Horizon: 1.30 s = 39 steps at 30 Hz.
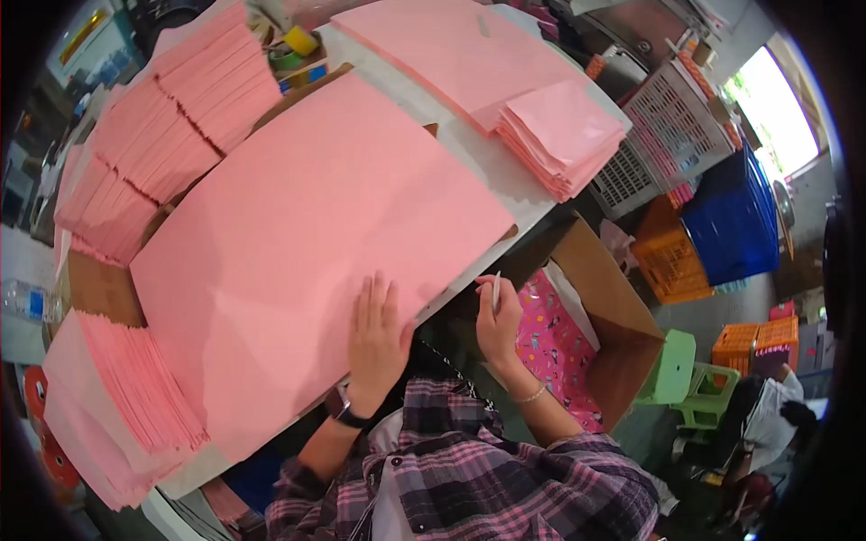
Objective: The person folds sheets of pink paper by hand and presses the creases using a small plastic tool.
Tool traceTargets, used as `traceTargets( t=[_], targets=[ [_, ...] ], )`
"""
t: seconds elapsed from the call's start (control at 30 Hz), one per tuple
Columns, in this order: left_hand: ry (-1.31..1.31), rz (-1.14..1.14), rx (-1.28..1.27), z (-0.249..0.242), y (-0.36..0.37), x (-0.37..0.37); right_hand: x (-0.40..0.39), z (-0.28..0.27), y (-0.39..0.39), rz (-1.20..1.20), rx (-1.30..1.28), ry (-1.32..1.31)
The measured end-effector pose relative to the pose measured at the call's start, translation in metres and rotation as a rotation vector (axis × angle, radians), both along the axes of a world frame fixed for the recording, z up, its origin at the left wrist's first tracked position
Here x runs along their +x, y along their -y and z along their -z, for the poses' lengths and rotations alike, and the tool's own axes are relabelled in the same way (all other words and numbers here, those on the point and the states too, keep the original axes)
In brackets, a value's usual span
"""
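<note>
A large pink paper sheet [316, 207] covers the near part of the table. My left hand [374, 334] lies flat on it close to the front edge, fingers stretched out and pointing away from me. Just off that edge, my right hand [499, 325] is closed round a slim white stick-like tool [496, 293], its tip sticking up past the fingers. Below and right of this hand, an open cardboard box [622, 334] contains pink patterned material [550, 334].
Tall stacks of folded pink paper [171, 126] stand at the far left, with another stack [135, 388] nearer. A smaller folded pile [564, 135] rests on the table's right end. Blue [735, 216] and orange crates [667, 257], green stools [708, 397] and a person [767, 415] are to the right.
</note>
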<state>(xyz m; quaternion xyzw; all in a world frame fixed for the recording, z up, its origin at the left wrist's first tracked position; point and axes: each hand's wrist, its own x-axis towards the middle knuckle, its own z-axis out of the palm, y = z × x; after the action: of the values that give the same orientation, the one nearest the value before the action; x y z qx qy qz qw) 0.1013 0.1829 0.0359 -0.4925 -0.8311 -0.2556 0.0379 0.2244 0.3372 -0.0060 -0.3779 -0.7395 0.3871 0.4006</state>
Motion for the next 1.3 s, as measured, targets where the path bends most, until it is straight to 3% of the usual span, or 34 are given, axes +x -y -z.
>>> traceTargets(
  t=[0.3, 0.67, 0.8, 0.9, 1.07, 1.17, 1.3],
  targets=[
    [-0.110, 0.030, -0.070, 0.033, -0.077, 0.008, 0.004, 0.006, -0.008, 0.065, -0.135, -0.054],
    [-0.139, -0.022, -0.131, 0.039, -0.087, 0.004, 0.004, 0.011, -0.008, 0.040, -0.238, -0.057],
    [-0.142, -0.015, -0.100, 0.038, -0.088, 0.003, 0.002, 0.006, -0.017, 0.043, -0.116, 0.029],
    [-0.064, 0.073, -0.049, 0.027, -0.086, 0.008, -0.010, -0.002, -0.043, 0.181, 0.301, 0.158],
    [-0.038, 0.139, -0.025, 0.021, -0.097, -0.001, -0.035, -0.020, -0.067, 0.166, 0.351, 0.386],
    [-0.052, 0.190, -0.127, 0.020, -0.097, -0.007, -0.046, -0.030, -0.068, 0.137, 0.178, 0.705],
    [-0.032, 0.159, -0.083, 0.028, -0.099, -0.007, -0.045, -0.003, -0.077, -0.047, 0.460, 0.487]
  ],
)
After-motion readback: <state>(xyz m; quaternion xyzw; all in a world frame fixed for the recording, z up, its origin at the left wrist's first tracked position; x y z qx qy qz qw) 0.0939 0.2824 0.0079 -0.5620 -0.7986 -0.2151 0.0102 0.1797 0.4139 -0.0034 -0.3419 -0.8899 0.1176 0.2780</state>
